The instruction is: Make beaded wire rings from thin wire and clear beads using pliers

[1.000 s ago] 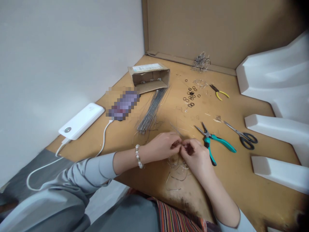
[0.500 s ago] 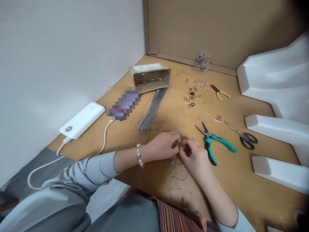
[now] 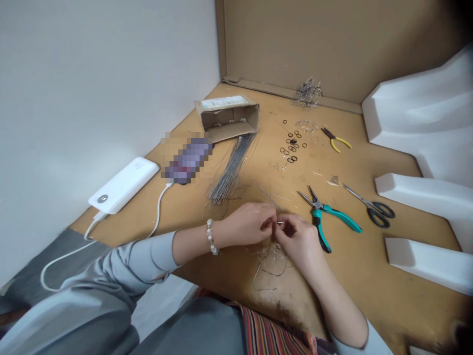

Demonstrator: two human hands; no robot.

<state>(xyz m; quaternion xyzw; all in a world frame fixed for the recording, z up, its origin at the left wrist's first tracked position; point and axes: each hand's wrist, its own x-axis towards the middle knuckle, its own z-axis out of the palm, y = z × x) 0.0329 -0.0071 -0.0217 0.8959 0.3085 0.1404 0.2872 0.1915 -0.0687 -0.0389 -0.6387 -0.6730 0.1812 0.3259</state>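
Note:
My left hand point(image 3: 251, 223), with a beaded bracelet point(image 3: 210, 237) at its wrist, is closed in a pinch near the table's front. Its fingertips meet those of my right hand point(image 3: 299, 241), also pinched. Between them a short bit of thin, shiny wire point(image 3: 281, 223) shows; the fingers hide the rest. Just under the hands lie loose curled wires point(image 3: 271, 271) with something small and clear among them. Teal-handled long-nose pliers point(image 3: 322, 209) rest open to the right of my right hand. A bundle of straight grey wires point(image 3: 229, 175) lies beyond my left hand.
Farther back are black rings point(image 3: 292, 145), yellow-handled pliers point(image 3: 335, 139), a wire tangle point(image 3: 309, 92) and an open cardboard box point(image 3: 229, 129). Scissors point(image 3: 371, 206) lie at right, beside white foam point(image 3: 417, 195). A white power bank point(image 3: 125, 183) and a cabled phone point(image 3: 190, 160) are at left.
My fingers have shifted slightly, and the shiny wire between them shows more clearly. Both hands stay together in the same place. The view has moved a little.

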